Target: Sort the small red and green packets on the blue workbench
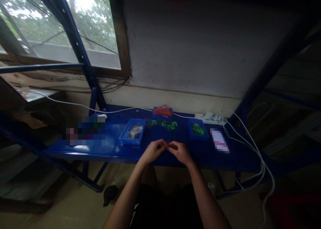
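My left hand (154, 151) and my right hand (181, 152) meet fingertip to fingertip above the front part of the blue table (110, 143). Both are closed in a pinch, and whatever is between the fingertips is too small to make out. Behind them lie several green pieces (171, 125) in a loose row. A blue tray (132, 142) with clear or greyish pieces (135, 132) stands to the left. On the right, another blue tray (192, 135) holds green pieces (199, 128). Red packets (163, 111) fill a small blue tray (156, 116) at the back.
A white power strip (213, 118) with cables lies at the back right, near a blurred white item (219, 140). White cables (262, 162) hang over the right end. A pixelated patch covers things at the left. Blue frame posts (86, 68) rise at both sides.
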A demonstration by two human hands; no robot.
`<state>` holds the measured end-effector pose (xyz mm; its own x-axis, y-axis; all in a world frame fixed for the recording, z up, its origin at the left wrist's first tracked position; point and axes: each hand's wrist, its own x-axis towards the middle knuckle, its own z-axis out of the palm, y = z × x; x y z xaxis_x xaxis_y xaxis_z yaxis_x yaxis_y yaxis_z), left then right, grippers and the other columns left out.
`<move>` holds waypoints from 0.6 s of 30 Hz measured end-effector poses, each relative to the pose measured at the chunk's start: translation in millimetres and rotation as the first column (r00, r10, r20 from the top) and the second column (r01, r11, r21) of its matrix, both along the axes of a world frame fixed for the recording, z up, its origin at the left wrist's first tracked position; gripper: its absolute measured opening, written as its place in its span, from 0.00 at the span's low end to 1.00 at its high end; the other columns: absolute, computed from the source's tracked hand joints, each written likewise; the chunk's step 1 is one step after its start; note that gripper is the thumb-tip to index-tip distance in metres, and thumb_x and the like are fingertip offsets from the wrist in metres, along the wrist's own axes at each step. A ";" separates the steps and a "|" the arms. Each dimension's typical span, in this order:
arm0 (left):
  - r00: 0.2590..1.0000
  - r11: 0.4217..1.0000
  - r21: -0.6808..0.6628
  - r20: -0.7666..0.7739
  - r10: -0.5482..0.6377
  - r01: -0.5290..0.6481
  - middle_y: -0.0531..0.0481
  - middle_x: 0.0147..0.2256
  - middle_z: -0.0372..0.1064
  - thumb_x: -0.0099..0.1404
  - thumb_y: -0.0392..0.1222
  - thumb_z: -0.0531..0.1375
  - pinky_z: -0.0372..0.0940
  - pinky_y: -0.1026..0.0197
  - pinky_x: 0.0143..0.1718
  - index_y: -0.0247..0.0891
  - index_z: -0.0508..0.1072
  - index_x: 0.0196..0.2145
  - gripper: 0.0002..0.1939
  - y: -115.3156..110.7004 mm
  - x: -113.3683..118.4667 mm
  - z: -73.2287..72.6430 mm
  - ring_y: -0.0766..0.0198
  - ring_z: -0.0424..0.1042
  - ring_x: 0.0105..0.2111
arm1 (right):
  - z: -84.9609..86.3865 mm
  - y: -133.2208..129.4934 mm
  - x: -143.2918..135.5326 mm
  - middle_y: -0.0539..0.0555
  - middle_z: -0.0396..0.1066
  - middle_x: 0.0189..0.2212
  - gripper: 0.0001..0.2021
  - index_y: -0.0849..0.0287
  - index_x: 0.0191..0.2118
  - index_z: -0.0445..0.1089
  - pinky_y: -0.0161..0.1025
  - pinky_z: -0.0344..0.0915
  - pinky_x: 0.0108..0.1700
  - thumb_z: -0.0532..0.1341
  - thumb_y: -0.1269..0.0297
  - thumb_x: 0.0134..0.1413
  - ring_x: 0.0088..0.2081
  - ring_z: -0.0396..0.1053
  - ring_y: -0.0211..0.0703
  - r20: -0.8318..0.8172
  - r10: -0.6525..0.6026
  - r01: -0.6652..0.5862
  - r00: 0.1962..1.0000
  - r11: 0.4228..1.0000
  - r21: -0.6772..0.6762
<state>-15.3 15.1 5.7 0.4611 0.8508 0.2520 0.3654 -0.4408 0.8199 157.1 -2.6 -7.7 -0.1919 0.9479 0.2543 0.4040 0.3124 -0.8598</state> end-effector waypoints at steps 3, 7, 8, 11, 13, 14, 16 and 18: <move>1.000 1.000 0.007 0.003 -0.001 0.001 0.49 0.31 0.74 0.63 0.43 0.54 0.61 0.64 0.34 0.36 0.72 0.32 0.10 -0.1 -0.3 0.0 0.62 0.71 0.32 | 1.7 -0.6 0.4 0.52 0.76 0.30 0.09 0.58 0.31 0.73 0.37 0.66 0.36 0.60 0.59 0.52 0.34 0.73 0.44 0.007 -0.008 0.008 1.000 1.000 -0.001; 1.000 1.000 0.008 0.013 0.009 -0.009 0.50 0.30 0.73 0.63 0.44 0.53 0.61 0.65 0.34 0.36 0.70 0.31 0.11 -1.4 -0.3 1.9 0.63 0.70 0.32 | 2.7 -0.5 1.1 0.53 0.76 0.32 0.09 0.58 0.32 0.73 0.38 0.66 0.38 0.58 0.59 0.53 0.35 0.73 0.44 0.000 -0.006 0.006 1.000 1.000 0.008; 1.000 1.000 0.005 0.012 0.013 -0.013 0.50 0.29 0.73 0.63 0.44 0.53 0.61 0.65 0.34 0.36 0.70 0.31 0.11 -1.8 -0.2 2.3 0.63 0.70 0.32 | 2.8 -0.5 1.2 0.53 0.76 0.32 0.09 0.58 0.32 0.73 0.38 0.66 0.38 0.58 0.59 0.53 0.35 0.73 0.44 -0.001 -0.008 0.008 1.000 1.000 0.010; 1.000 1.000 -0.001 0.008 0.021 -0.021 0.50 0.29 0.73 0.63 0.44 0.53 0.61 0.65 0.33 0.36 0.70 0.31 0.11 -2.3 0.2 2.8 0.63 0.70 0.32 | 3.0 -0.7 1.1 0.53 0.76 0.32 0.09 0.58 0.32 0.73 0.38 0.66 0.39 0.58 0.60 0.53 0.35 0.73 0.44 -0.002 -0.018 0.018 1.000 1.000 0.015; 1.000 1.000 -0.002 0.008 0.024 -0.024 0.51 0.29 0.72 0.63 0.44 0.53 0.61 0.65 0.33 0.36 0.70 0.31 0.10 -2.0 0.5 2.3 0.63 0.70 0.31 | 2.9 -1.0 0.9 0.53 0.76 0.32 0.08 0.58 0.33 0.72 0.38 0.67 0.39 0.58 0.60 0.52 0.35 0.73 0.44 -0.007 -0.022 0.022 1.000 1.000 0.017; 1.000 1.000 -0.002 0.007 0.027 -0.027 0.51 0.28 0.72 0.63 0.44 0.53 0.61 0.65 0.32 0.36 0.70 0.31 0.10 -1.8 0.6 1.9 0.64 0.70 0.31 | 2.7 -1.0 0.7 0.53 0.76 0.32 0.08 0.58 0.33 0.72 0.39 0.67 0.39 0.59 0.60 0.51 0.35 0.73 0.44 -0.010 -0.026 0.026 1.000 1.000 0.018; 0.999 0.999 -0.002 0.003 0.032 -0.032 0.51 0.28 0.72 0.63 0.43 0.53 0.61 0.65 0.32 0.36 0.70 0.31 0.10 -1.4 0.7 1.2 0.64 0.70 0.30 | 2.0 -0.7 0.3 0.53 0.76 0.32 0.08 0.58 0.33 0.72 0.39 0.68 0.38 0.59 0.60 0.51 0.34 0.73 0.43 -0.011 -0.041 0.041 0.999 0.999 0.021; 0.999 0.999 0.004 -0.002 0.035 -0.035 0.51 0.29 0.72 0.63 0.43 0.53 0.60 0.66 0.31 0.36 0.70 0.31 0.10 -1.1 0.6 1.0 0.64 0.70 0.30 | 1.0 0.1 -0.1 0.53 0.76 0.31 0.07 0.57 0.32 0.71 0.39 0.68 0.38 0.59 0.60 0.50 0.33 0.73 0.44 -0.006 -0.076 0.077 0.997 0.997 0.029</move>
<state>-14.7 14.0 6.7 0.4315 0.8656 0.2541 0.3828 -0.4308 0.8172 157.0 -2.5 -6.7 -0.1179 0.9519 0.2830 0.4239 0.3059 -0.8525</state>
